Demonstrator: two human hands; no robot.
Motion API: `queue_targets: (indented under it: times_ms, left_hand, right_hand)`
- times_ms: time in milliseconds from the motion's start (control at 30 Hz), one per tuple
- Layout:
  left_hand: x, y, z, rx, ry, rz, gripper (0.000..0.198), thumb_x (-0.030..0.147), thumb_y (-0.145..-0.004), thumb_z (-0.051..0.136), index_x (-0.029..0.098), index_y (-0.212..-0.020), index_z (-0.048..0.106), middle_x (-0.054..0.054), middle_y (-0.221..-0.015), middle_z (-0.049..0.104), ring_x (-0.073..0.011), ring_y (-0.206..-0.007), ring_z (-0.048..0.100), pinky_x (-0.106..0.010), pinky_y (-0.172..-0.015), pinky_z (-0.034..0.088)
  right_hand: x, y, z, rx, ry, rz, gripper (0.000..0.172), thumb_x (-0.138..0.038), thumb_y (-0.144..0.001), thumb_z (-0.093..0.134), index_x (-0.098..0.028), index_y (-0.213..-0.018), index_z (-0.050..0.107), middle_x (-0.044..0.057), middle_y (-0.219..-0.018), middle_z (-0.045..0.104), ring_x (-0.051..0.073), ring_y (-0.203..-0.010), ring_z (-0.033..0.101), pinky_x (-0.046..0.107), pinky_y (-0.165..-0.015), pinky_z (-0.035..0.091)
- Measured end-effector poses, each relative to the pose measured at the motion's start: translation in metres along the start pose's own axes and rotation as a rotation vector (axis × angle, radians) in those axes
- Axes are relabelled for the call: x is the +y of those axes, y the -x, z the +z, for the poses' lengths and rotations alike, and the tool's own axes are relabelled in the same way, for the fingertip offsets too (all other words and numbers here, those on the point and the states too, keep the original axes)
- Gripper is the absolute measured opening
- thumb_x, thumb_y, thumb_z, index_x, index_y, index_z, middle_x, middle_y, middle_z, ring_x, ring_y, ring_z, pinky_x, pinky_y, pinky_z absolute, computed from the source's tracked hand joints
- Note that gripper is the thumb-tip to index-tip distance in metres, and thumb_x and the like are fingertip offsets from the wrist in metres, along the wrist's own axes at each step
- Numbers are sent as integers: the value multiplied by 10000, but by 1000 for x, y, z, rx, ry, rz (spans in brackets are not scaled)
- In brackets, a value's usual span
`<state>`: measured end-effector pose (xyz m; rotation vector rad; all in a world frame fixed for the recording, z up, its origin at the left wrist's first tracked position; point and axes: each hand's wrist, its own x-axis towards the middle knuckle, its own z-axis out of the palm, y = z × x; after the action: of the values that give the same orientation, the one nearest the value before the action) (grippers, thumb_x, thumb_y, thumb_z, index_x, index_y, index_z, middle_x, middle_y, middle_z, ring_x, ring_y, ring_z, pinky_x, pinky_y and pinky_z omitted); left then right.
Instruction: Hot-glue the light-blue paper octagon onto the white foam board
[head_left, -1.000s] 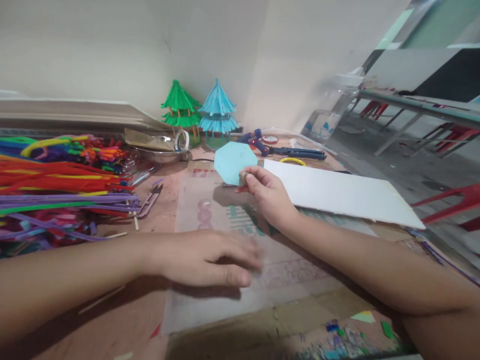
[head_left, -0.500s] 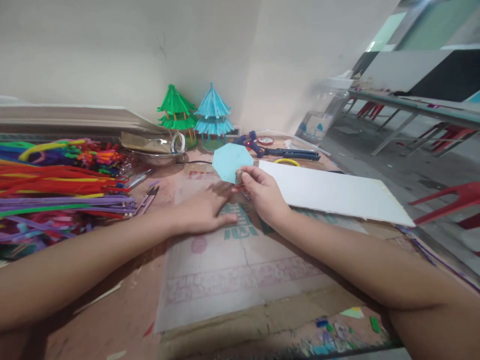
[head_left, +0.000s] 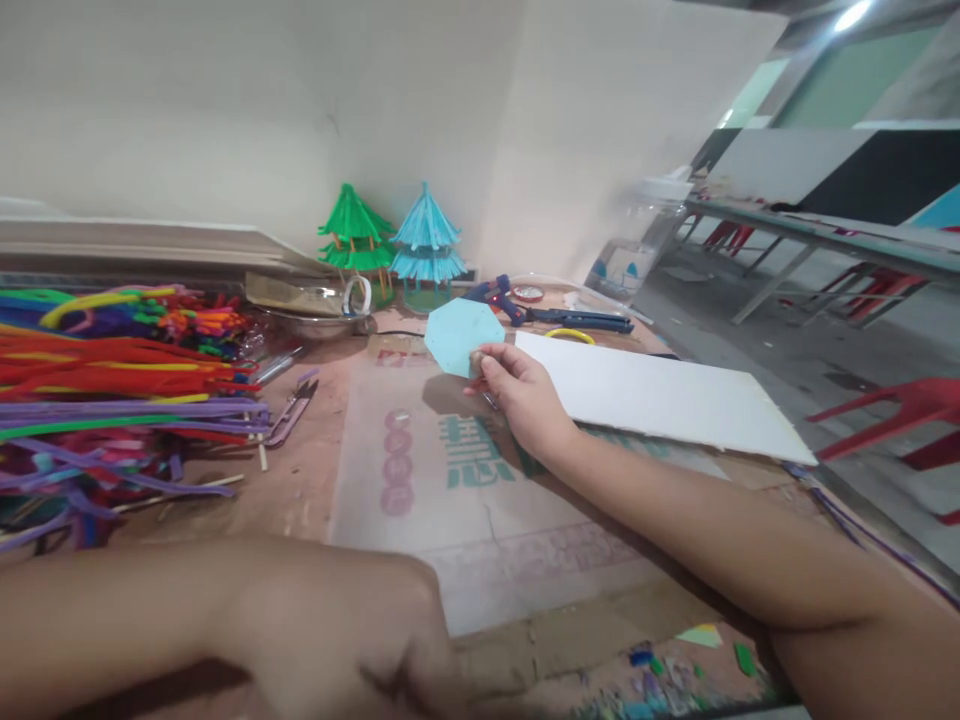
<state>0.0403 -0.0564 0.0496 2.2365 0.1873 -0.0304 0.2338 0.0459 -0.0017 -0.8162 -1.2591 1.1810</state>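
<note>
Head view: our right hand [head_left: 517,395] pinches the blue paper octagon [head_left: 461,335] by its lower edge, above the printed sheet [head_left: 450,500], beside the white board [head_left: 660,395]. Our left hand [head_left: 352,640] is blurred, its grip unclear. A light pinch avoids creasing.

A craft workshop: a scarred worktable [head_left: 300,490] heaped at its left with coloured pipe cleaners [head_left: 112,370], thread snips [head_left: 292,408] beside them, a blue glue gun [head_left: 499,294] and a sheet of white foam board [head_left: 660,395] farther along. Two miniature pagodas, one green [head_left: 352,232] and one blue [head_left: 427,242], stand against the bare wall. Paper scraps [head_left: 660,665] litter the near edge, and a right hand [head_left: 521,395] pinches a pale blue paper octagon [head_left: 461,335]. Beyond, a long table [head_left: 825,235] and red plastic chairs [head_left: 900,410] fill an open, concrete-floored room.
</note>
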Motion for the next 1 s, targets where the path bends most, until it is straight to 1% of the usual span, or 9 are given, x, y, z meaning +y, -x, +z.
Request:
queue_targets:
  times_ms: [67, 133, 200, 267, 367, 567, 733, 900, 1000]
  left_hand:
    - [9, 8, -15, 182, -12, -144, 436, 404, -992, 453, 213, -626, 592, -11, -619, 669, -138, -590, 634, -225, -557, 479]
    - [0, 16, -38, 624, -271, -247, 416, 407, -991, 446, 207, -659, 597, -3, -629, 642, -137, -585, 596, -242, -577, 468]
    - [-22, 23, -57, 984, -500, -320, 325, 461, -944, 510, 200, -787, 622, -30, -798, 679, -184, -758, 641, -294, -704, 511]
    - [-46, 28, -66, 1153, -503, -367, 379, 524, -943, 482, 178, -1020, 617, -82, -1013, 696, -236, -934, 655, -369, -828, 536]
    - [-72, 34, -64, 1145, -294, -408, 534, 630, -931, 461, 175, -1180, 588, -115, -1155, 701, -268, -1031, 647, -394, -855, 546]
    - [-88, 36, -54, 972, -92, -409, 428, 583, -894, 498, 197, -723, 565, -16, -719, 625, -190, -714, 585, -307, -665, 478]
    - [-96, 35, -51, 923, -115, -469, 423, 558, -868, 459, 181, -734, 594, -9, -696, 592, -176, -672, 549, -293, -619, 426]
    - [-92, 31, -48, 802, -189, -442, 415, 532, -889, 441, 204, -644, 512, 27, -600, 503, -146, -592, 495, -269, -575, 377]
    - [-90, 31, -47, 777, -289, -418, 387, 513, -905, 461, 202, -693, 551, 10, -655, 580, -163, -646, 552, -282, -622, 416]
  right_hand:
    - [-2, 2, 1, -47, 38, -1, 397, -530, -712, 784, -223, -891, 608, -38, -784, 638, 121, -625, 608, 316, -693, 543]
    - [-4, 7, 3, -111, 93, -8, 354, -495, -740, 766, -217, -895, 610, -34, -776, 650, 122, -622, 614, 309, -681, 531]
    - [-7, 12, 6, -168, 156, -23, 287, -443, -781, 737, -214, -907, 618, -31, -765, 659, 124, -632, 619, 293, -665, 511]
    - [-9, 16, 9, -218, 208, -29, 221, -391, -811, 710, -215, -915, 625, -28, -772, 667, 124, -639, 616, 281, -646, 499]
    - [-10, 21, 13, -292, 243, -3, 174, -356, -823, 688, -221, -915, 629, -16, -813, 668, 126, -654, 608, 282, -646, 514]
    - [-9, 23, 11, -328, 299, 0, 209, -402, -834, 702, -235, -933, 628, 6, -861, 656, 155, -733, 608, 321, -705, 539]
    - [-9, 17, 4, -178, 181, 35, 324, -505, -811, 743, -242, -951, 617, 20, -929, 655, 168, -771, 607, 339, -712, 542]
    - [-4, 17, 5, -242, 241, 54, 286, -465, -800, 740, -228, -904, 618, 0, -830, 654, 150, -737, 587, 297, -685, 496]
    - [-2, 19, 5, -283, 383, 32, 203, -411, -829, 682, -223, -889, 634, -4, -801, 679, 158, -734, 602, 301, -688, 473]
